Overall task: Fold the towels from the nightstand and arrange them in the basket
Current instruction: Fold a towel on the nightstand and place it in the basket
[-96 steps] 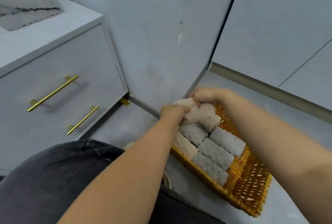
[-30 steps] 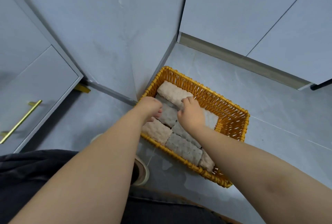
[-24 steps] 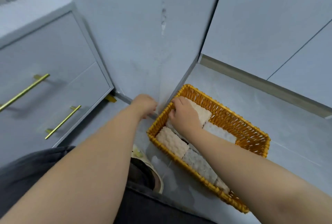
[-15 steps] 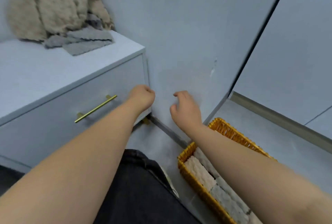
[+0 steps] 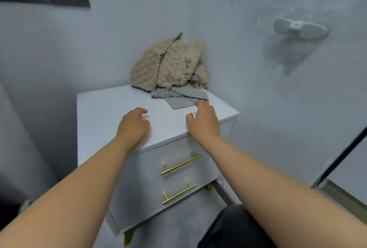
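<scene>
Head view: your left hand (image 5: 133,125) and right hand (image 5: 204,121) hover open, empty; the grey towel (image 5: 184,93) looks light and limp, so pinch its near corner.

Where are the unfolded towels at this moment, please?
In the head view the towels are heaped at the back right corner of the nightstand top, against the wall, just beyond the right hand.

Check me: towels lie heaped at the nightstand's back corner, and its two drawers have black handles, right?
Not black: the head view shows gold handles on both drawers. The towels do lie heaped at the back corner of the nightstand.
</scene>
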`<state>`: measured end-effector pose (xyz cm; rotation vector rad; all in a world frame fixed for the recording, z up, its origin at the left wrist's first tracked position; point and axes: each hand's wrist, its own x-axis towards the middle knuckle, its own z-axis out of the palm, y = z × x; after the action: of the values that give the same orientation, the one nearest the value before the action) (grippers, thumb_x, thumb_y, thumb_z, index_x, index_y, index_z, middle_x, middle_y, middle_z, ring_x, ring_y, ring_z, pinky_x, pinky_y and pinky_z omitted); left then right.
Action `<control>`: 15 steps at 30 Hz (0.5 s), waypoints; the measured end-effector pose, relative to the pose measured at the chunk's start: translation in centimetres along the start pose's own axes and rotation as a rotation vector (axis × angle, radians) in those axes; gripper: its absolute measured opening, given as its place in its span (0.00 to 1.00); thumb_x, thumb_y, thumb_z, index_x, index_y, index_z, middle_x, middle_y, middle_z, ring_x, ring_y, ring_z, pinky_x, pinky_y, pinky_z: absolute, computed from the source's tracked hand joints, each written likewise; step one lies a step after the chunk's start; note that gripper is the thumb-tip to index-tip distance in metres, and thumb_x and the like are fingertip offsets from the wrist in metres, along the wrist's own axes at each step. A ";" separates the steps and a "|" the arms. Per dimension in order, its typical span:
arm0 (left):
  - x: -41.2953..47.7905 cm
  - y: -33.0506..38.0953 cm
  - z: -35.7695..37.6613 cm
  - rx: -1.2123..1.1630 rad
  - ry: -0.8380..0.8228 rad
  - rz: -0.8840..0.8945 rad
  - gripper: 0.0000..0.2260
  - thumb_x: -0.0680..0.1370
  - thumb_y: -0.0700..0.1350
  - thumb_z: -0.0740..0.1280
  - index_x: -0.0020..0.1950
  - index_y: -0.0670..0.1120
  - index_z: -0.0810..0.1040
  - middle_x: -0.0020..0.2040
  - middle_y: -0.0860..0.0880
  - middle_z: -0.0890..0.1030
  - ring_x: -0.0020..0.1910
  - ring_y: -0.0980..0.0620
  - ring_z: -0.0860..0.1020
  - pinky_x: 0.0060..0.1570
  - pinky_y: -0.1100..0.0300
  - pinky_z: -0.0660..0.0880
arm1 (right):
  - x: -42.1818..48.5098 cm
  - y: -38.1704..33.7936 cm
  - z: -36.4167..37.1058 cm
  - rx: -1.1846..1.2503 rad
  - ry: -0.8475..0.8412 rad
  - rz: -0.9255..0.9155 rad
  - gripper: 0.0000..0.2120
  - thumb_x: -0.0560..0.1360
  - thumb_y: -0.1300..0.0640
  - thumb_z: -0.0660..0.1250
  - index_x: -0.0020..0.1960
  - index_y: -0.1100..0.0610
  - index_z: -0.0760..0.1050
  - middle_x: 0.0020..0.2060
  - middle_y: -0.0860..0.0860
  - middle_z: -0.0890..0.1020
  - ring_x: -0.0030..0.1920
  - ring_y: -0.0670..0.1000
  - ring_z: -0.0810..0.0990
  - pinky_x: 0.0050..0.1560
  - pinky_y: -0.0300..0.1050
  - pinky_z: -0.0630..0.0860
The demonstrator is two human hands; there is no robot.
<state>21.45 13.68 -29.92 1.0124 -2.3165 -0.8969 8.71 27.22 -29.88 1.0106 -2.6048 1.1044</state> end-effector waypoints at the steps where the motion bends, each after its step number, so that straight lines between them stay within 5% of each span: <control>1: 1.4 -1.5 -0.8 0.004 0.044 -0.015 0.18 0.77 0.38 0.61 0.66 0.45 0.72 0.68 0.45 0.73 0.67 0.46 0.69 0.63 0.56 0.65 | 1.6 -1.5 2.0 -0.003 -0.013 0.003 0.21 0.76 0.59 0.60 0.68 0.59 0.66 0.65 0.54 0.71 0.65 0.55 0.67 0.59 0.49 0.68; 7: 4.6 -1.9 -0.1 -0.060 0.074 -0.001 0.20 0.75 0.39 0.63 0.68 0.49 0.71 0.69 0.49 0.70 0.69 0.50 0.66 0.61 0.58 0.65 | 5.0 -3.2 6.0 -0.098 0.005 0.124 0.25 0.74 0.59 0.62 0.69 0.61 0.63 0.69 0.57 0.65 0.69 0.58 0.61 0.68 0.49 0.61; 15: 8.3 -2.8 -0.1 -0.212 0.173 -0.038 0.21 0.76 0.38 0.61 0.69 0.50 0.70 0.69 0.50 0.70 0.69 0.52 0.67 0.59 0.59 0.64 | 10.6 -4.2 8.8 -0.299 0.006 -0.083 0.23 0.75 0.61 0.62 0.70 0.58 0.64 0.77 0.55 0.50 0.77 0.57 0.46 0.76 0.55 0.44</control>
<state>17.61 5.83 -30.69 1.0034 -2.0184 -1.0041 4.38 13.45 -29.88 1.0322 -2.5927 0.6715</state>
